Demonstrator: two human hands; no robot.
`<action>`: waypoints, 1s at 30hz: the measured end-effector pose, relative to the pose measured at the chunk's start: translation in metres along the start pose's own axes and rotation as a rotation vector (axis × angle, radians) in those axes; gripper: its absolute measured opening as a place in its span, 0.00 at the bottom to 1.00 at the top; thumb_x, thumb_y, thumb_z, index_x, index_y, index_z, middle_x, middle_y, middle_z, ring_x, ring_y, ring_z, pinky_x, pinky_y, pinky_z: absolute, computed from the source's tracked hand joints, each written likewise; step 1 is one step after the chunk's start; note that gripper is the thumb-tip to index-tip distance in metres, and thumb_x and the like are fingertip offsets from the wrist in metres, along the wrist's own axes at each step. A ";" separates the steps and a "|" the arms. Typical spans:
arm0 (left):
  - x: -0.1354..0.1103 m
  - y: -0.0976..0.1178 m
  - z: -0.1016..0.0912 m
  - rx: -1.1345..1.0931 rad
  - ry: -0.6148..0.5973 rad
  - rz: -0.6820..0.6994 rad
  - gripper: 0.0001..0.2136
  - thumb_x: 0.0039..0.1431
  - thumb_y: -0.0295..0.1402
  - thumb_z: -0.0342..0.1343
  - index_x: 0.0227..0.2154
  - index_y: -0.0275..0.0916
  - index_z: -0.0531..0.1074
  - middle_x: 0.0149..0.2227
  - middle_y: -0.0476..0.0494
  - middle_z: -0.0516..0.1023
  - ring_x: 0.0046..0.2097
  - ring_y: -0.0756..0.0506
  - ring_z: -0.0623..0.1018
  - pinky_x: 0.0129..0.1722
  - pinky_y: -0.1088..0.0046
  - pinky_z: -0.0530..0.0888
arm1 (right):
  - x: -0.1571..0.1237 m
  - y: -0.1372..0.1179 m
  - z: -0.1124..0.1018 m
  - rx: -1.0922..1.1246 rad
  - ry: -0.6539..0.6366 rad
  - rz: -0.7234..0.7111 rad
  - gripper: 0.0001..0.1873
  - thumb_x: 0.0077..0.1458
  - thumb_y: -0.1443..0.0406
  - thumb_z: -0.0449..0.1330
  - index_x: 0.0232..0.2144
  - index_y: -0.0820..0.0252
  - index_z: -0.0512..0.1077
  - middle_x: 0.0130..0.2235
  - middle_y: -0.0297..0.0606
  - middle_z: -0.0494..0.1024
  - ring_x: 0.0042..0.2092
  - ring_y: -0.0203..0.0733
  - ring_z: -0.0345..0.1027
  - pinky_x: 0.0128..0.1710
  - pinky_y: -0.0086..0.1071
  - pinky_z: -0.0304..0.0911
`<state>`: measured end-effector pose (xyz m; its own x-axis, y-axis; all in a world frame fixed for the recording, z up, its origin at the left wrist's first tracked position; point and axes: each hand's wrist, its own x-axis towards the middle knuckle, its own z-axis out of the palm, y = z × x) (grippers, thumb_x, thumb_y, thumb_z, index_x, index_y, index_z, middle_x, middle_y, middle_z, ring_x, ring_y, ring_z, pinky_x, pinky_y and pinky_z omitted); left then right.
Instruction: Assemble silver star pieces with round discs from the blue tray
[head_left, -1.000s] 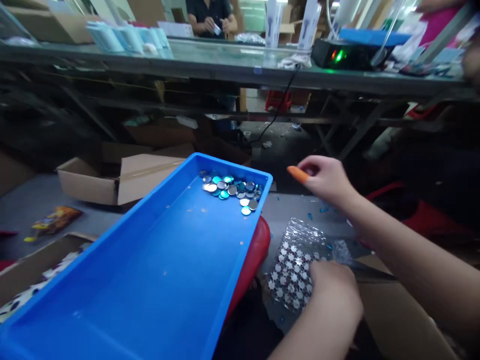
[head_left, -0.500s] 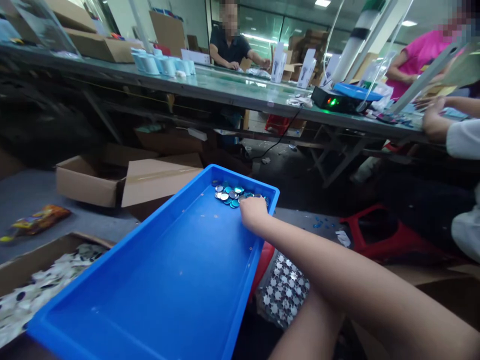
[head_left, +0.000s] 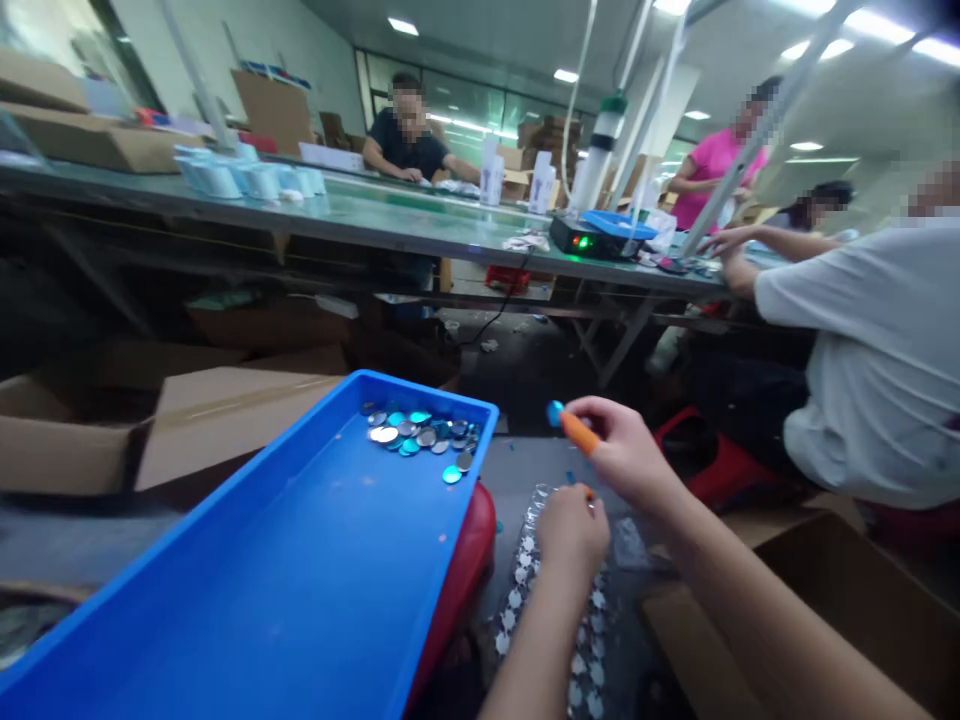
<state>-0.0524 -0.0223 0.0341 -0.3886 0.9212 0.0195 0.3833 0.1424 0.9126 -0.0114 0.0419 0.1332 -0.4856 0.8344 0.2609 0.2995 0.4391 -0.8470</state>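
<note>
My right hand (head_left: 626, 445) is raised beside the blue tray (head_left: 300, 560), with an orange cover on one finger. Its fingertips pinch a small shiny blue disc (head_left: 555, 412). Lower down, my left hand (head_left: 574, 530) is closed, and orange shows at its fingertips too; what it holds, if anything, is hidden. Beneath the left hand lie rows of silvery, jagged-edged pieces (head_left: 514, 605), partly covered by my forearm. Loose blue and silver discs (head_left: 409, 432) are heaped at the tray's far end.
A red stool (head_left: 469, 540) shows under the tray's right side. Cardboard boxes (head_left: 232, 420) stand at left, and an open carton (head_left: 847, 590) at lower right. A long workbench (head_left: 360, 225) crosses ahead. A person in a white shirt (head_left: 877, 330) sits at right.
My right hand has left the disc heap and moved right, out of the tray, with a blue disc. My left hand has come into view. The camera view has shifted right and up.
</note>
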 end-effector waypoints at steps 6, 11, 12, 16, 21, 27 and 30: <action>0.015 0.009 0.024 -0.391 0.001 0.077 0.14 0.62 0.39 0.57 0.43 0.36 0.81 0.40 0.37 0.81 0.41 0.42 0.80 0.43 0.67 0.75 | -0.090 0.096 -0.074 -0.175 0.342 0.046 0.08 0.58 0.61 0.61 0.35 0.61 0.76 0.30 0.36 0.70 0.29 0.36 0.59 0.26 0.29 0.56; 0.007 0.015 0.056 -0.563 -0.131 0.037 0.16 0.56 0.44 0.64 0.40 0.36 0.82 0.40 0.37 0.83 0.43 0.39 0.81 0.46 0.65 0.76 | -0.109 0.127 -0.081 -0.226 0.323 -0.045 0.04 0.58 0.68 0.60 0.36 0.58 0.75 0.33 0.36 0.70 0.32 0.38 0.62 0.28 0.30 0.58; 0.006 0.015 0.061 -0.569 -0.156 0.020 0.17 0.56 0.44 0.64 0.41 0.36 0.82 0.40 0.37 0.83 0.44 0.39 0.81 0.48 0.63 0.76 | -0.109 0.129 -0.086 -0.234 0.310 -0.067 0.04 0.58 0.68 0.60 0.36 0.58 0.75 0.33 0.37 0.70 0.33 0.39 0.63 0.30 0.31 0.59; 0.004 0.014 0.077 -0.627 -0.214 -0.053 0.18 0.55 0.45 0.66 0.41 0.36 0.82 0.42 0.36 0.83 0.45 0.38 0.81 0.50 0.61 0.76 | -0.108 0.135 -0.101 -0.264 0.284 -0.126 0.05 0.59 0.69 0.59 0.38 0.57 0.74 0.35 0.37 0.70 0.35 0.40 0.65 0.34 0.32 0.63; 0.003 0.019 0.086 -0.638 -0.137 -0.069 0.18 0.54 0.45 0.66 0.40 0.35 0.82 0.41 0.36 0.83 0.46 0.38 0.81 0.51 0.60 0.75 | -0.108 0.141 -0.106 -0.324 0.224 -0.151 0.07 0.59 0.70 0.59 0.39 0.56 0.73 0.37 0.39 0.71 0.38 0.41 0.68 0.36 0.33 0.65; -0.001 0.020 0.095 -0.660 -0.075 -0.117 0.18 0.54 0.45 0.68 0.41 0.35 0.82 0.42 0.37 0.83 0.47 0.38 0.80 0.51 0.61 0.75 | -0.108 0.137 -0.110 -0.370 0.190 -0.163 0.06 0.61 0.69 0.57 0.39 0.57 0.73 0.37 0.40 0.72 0.39 0.42 0.68 0.38 0.34 0.66; -0.002 0.017 0.100 -0.784 -0.066 -0.182 0.19 0.53 0.45 0.69 0.41 0.34 0.82 0.42 0.37 0.83 0.47 0.39 0.80 0.52 0.62 0.75 | -0.108 0.134 -0.111 -0.370 0.184 -0.184 0.06 0.61 0.69 0.57 0.39 0.58 0.73 0.37 0.40 0.72 0.40 0.43 0.68 0.39 0.36 0.66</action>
<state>0.0388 0.0149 0.0083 -0.3288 0.9310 -0.1587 -0.3903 0.0190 0.9205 0.1722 0.0477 0.0426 -0.4139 0.7619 0.4981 0.5116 0.6473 -0.5650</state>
